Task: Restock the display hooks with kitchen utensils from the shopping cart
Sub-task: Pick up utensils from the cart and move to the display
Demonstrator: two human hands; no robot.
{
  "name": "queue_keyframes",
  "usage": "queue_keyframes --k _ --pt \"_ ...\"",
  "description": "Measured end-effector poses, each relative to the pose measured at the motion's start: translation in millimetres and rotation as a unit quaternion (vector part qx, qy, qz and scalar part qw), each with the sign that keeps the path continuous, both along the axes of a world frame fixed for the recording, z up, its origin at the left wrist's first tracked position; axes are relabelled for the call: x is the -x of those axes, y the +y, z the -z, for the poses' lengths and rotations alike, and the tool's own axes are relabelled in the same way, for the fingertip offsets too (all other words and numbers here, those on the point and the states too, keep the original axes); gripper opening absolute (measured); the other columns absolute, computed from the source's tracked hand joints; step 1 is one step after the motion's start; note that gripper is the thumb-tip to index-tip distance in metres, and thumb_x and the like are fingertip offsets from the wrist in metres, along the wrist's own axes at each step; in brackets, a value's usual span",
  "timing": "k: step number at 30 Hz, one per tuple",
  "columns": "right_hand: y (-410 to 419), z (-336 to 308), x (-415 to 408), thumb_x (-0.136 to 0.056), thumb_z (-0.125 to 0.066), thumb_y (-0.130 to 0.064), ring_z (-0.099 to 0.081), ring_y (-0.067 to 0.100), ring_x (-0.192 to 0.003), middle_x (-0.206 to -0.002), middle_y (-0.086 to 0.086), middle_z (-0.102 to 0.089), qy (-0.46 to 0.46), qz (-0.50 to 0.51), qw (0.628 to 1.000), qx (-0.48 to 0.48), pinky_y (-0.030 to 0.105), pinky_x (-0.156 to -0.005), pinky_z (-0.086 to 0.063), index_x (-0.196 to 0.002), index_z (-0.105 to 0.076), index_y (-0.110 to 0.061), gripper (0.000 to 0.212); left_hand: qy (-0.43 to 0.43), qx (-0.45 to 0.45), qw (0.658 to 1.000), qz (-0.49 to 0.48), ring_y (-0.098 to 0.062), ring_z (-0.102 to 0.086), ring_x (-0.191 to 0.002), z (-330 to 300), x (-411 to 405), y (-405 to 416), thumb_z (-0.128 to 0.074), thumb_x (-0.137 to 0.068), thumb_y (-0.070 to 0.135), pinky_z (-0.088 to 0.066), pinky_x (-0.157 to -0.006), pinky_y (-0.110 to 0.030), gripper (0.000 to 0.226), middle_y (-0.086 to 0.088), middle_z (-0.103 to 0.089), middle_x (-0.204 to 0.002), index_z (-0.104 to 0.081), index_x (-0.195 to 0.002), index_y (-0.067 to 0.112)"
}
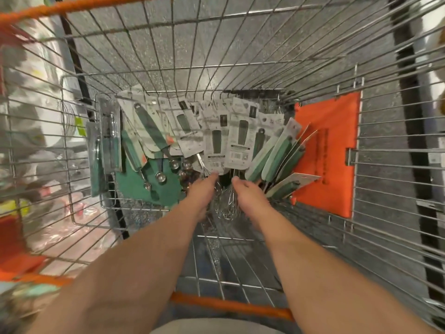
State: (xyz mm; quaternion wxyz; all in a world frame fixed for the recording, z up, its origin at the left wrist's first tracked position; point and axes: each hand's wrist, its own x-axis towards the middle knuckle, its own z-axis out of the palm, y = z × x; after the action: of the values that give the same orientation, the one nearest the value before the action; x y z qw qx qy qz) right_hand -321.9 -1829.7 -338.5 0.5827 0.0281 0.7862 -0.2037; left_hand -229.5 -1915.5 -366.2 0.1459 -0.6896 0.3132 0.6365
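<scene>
In the head view, both bare arms reach down into a wire shopping cart (265, 68) with an orange rim. At the bottom of the cart lies a heap of kitchen utensils (192, 141) on white cards, most with green handles. On the left side of the heap are measuring spoons (160, 175) with round steel bowls, and a flat green spatula (142, 186) lies under them. In the middle are carded whisks (237, 143), and their wire loops show between the two hands. On the right, several green-handled tools (277, 160) stand fanned out, leaning against an orange panel (332, 150) on the cart wall. The left hand (202, 196) has its fingers stretched forward, relaxed, and the fingertips touch the lower edge of one whisk card. The right hand (248, 196) is just beside it, the fingers bent downward among the whisk wires; whether it grasps them I cannot tell.
</scene>
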Motion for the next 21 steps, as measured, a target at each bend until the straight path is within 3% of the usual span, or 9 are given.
queue_keyframes --k 4,7,9,11,13,15,18,21 --pt "-0.3 -6.1 -3.2 -0.109 -0.038 -0.051 -0.051 0.028 -0.134 -0.147 0.008 -0.055 -0.025 0.013 1.000 0.009 0.039 -0.110 -0.037 -0.148 -0.052 -0.014 0.056 0.016 -0.007 1.000 0.013 -0.031 -0.053 -0.131 -10.2 -1.6 -2.3 -0.061 -0.098 0.044 -0.040 -0.116 -0.051 0.064 -0.008 -0.056 -0.147 -0.044 -0.151 0.011" --pt "-4.4 -13.0 -3.6 -0.110 -0.036 -0.046 -0.050 0.027 -0.135 -0.149 0.008 -0.055 -0.020 0.020 0.999 0.021 0.040 -0.109 -0.038 -0.148 -0.052 -0.015 0.052 0.042 -0.008 0.998 0.036 -0.033 -0.058 -0.127 -18.7 -0.1 -1.1 -0.064 -0.091 0.036 -0.043 -0.110 -0.051 0.051 -0.010 -0.065 -0.135 -0.058 -0.136 0.013" --pt "-6.3 -17.3 -5.1 -0.110 -0.036 -0.045 -0.052 0.027 -0.133 -0.148 0.007 -0.056 -0.010 0.037 0.999 0.029 0.043 -0.113 -0.040 -0.147 -0.055 -0.017 0.050 0.063 -0.014 0.997 0.044 -0.026 -0.060 -0.113 -26.4 0.9 -1.6 -0.068 -0.087 0.036 -0.044 -0.102 -0.047 0.044 -0.006 -0.068 -0.126 -0.066 -0.126 0.016" --pt "-6.2 -22.6 -6.1 -0.109 -0.043 -0.042 -0.055 0.025 -0.130 -0.145 0.004 -0.058 0.004 0.060 0.997 0.042 0.043 -0.112 -0.042 -0.146 -0.055 -0.017 0.046 0.085 -0.020 0.995 0.049 -0.021 -0.058 -0.106 -34.8 1.1 -2.7 -0.075 -0.072 0.045 -0.043 -0.104 -0.049 0.058 -0.003 -0.070 -0.124 -0.069 -0.123 0.018" --pt "-6.5 -29.4 -5.0 -0.108 -0.049 -0.034 -0.056 0.020 -0.121 -0.139 0.001 -0.060 0.021 0.071 0.995 0.060 0.035 -0.104 -0.043 -0.144 -0.055 -0.017 0.040 0.101 -0.011 0.993 0.065 -0.022 -0.061 -0.104 -40.2 0.6 -4.8 -0.075 -0.061 0.046 -0.046 -0.104 -0.051 0.064 -0.005 -0.073 -0.121 -0.072 -0.118 0.019" --pt "-8.1 -36.7 -4.0 -0.108 -0.051 -0.027 -0.053 0.016 -0.114 -0.133 -0.001 -0.060 0.022 0.086 0.994 0.070 0.032 -0.099 -0.042 -0.143 -0.055 -0.016 0.037 0.115 0.011 0.988 0.097 -0.023 -0.065 -0.101 -47.3 -1.0 -7.3 -0.070 -0.076 0.032 -0.050 -0.099 -0.048 0.041 -0.007 -0.075 -0.113 -0.072 -0.114 0.016" --pt "-10.8 -45.0 -5.8 -0.106 -0.054 -0.027 -0.055 0.018 -0.119 -0.142 0.004 -0.057 0.037 0.097 0.991 0.080 0.038 -0.107 -0.044 -0.142 -0.057 -0.019 0.037 0.117 0.023 0.986 0.117 -0.023 -0.067 -0.096 -58.4 -6.6 -11.0 -0.065 -0.090 0.015 -0.053 -0.087 -0.042 0.022 -0.009 -0.075 -0.110 -0.069 -0.112 0.013" --pt "-15.1 -56.8 -3.1 -0.104 -0.057 -0.029 -0.055 0.019 -0.123 -0.143 0.002 -0.055 0.067 0.101 0.988 0.093 0.042 -0.112 -0.044 -0.140 -0.060 -0.022 0.036 0.140 0.018 0.984 0.106 -0.015 -0.058 -0.077 -72.2 -11.1 -14.3 -0.066 -0.093 0.013 -0.043 -0.069 -0.029 0.013 -0.006 -0.072 -0.099 -0.067 -0.106 0.012"
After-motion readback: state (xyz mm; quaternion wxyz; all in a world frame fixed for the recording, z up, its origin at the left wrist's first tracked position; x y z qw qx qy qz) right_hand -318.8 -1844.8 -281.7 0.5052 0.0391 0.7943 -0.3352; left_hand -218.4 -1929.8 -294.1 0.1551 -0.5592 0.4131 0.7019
